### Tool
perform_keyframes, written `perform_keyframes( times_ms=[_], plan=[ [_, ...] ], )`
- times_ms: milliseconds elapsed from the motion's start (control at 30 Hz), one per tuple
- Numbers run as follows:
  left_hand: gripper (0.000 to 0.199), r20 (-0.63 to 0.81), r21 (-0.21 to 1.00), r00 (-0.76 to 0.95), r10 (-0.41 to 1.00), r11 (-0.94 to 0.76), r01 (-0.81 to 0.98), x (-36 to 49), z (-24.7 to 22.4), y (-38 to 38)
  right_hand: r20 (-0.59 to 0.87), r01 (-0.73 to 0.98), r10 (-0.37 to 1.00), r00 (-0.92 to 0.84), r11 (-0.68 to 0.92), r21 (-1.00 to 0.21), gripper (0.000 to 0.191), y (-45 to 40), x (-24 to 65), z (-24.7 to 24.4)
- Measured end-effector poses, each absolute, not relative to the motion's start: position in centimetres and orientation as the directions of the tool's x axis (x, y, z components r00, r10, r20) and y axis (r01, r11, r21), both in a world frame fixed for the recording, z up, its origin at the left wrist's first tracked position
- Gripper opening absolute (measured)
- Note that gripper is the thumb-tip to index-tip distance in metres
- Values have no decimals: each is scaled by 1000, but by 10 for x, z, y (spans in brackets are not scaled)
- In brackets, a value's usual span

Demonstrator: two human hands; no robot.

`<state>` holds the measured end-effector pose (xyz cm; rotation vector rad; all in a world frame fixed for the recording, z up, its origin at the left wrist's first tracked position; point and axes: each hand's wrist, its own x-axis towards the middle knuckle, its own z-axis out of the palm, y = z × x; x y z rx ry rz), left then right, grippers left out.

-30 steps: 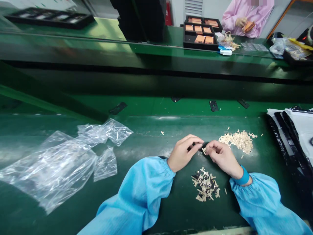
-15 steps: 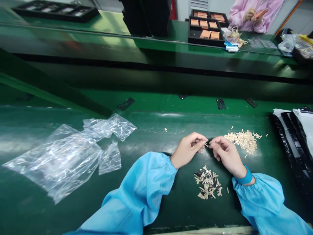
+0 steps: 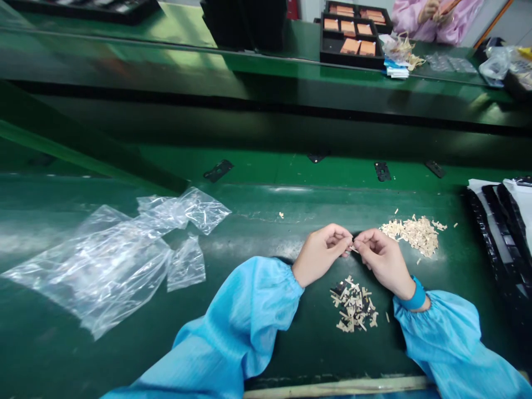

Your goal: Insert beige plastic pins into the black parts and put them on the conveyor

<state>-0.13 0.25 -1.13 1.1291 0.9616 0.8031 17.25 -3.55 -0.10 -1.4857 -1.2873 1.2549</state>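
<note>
Both hands meet over the green work surface, fingertips almost touching. My left hand (image 3: 322, 250) is closed in a pinch on a small pale strip (image 3: 353, 249). Thumb and fingers of my right hand (image 3: 384, 259) are pinched at the other end of that strip; whether they hold a separate piece is too small to tell. Just below the hands lies a pile of small cream and black pieces (image 3: 355, 307). To the right of my right hand is a heap of tiny cream-coloured pieces (image 3: 419, 235).
Clear plastic bags (image 3: 112, 266) lie on the left. Black and white packaging (image 3: 499, 227) stands at the right edge. Flat black parts (image 3: 382, 171) lie along the back. On the raised shelf are black trays (image 3: 352, 58) with orange blocks; a person in pink (image 3: 436, 22) works behind.
My right hand has moved slightly left, closing the gap so its fingertips meet the strip at my left fingers. The camera view has shifted slightly.
</note>
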Motion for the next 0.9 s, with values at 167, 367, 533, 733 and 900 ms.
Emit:
perform_keyframes(
  times_ms=[167, 367, 533, 733, 900],
  plan=[
    [18, -241, 959, 434, 868, 282, -32, -2, -12, 4, -169, 188, 986, -1, -166, -968, 36, -35, 172, -1],
    [11, -206, 977, 437, 876, 211, 37, -2, -15, 3, -176, 138, 984, 39, -180, -974, 33, -34, 171, 0],
    [13, -194, 975, 433, 880, 223, -15, -3, -12, 6, -180, 91, 981, 67, -186, -978, 33, -35, 171, 1],
    [11, -205, 967, 356, 912, 244, -69, -1, -4, 3, -167, 142, 986, -19, -163, -976, 24, -39, 166, 0],
    [9, -188, 976, 346, 919, 215, -43, 2, -3, 0, -147, 149, 989, 11, -147, -978, 21, -40, 164, -2]
  ],
)
